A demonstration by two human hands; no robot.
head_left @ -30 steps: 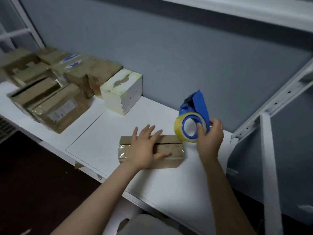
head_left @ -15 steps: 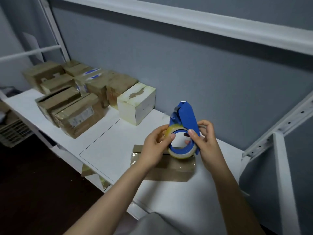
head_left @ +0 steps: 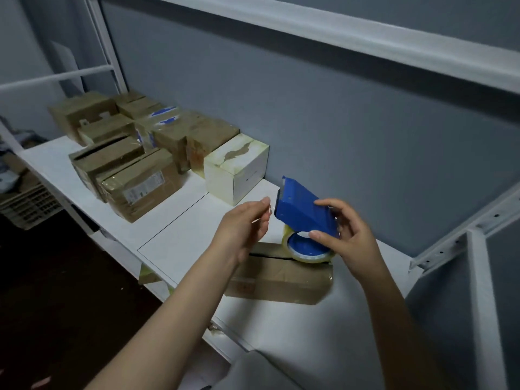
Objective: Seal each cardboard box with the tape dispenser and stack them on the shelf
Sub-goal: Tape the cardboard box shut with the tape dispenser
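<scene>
A flat brown cardboard box [head_left: 281,280] lies on the white shelf board [head_left: 180,237], its top flaps showing a dark gap. Just above it, my right hand [head_left: 349,237] grips the blue tape dispenser [head_left: 301,212] with its clear tape roll [head_left: 306,250] hanging low over the box's far edge. My left hand [head_left: 244,226] is left of the dispenser's front end, thumb and fingers pinched on the loose clear tape end [head_left: 268,211] drawn from it.
Several taped brown boxes [head_left: 140,190] and a white box [head_left: 236,173] stand along the shelf to the left, against the grey wall. A white upright post [head_left: 484,305] rises at the right, a shelf beam [head_left: 337,32] runs overhead, and a crate [head_left: 28,206] sits below left.
My left hand left the box top, reached the tape roll, and now pinches the tape end to the left. The dispenser has tipped down toward the box.
</scene>
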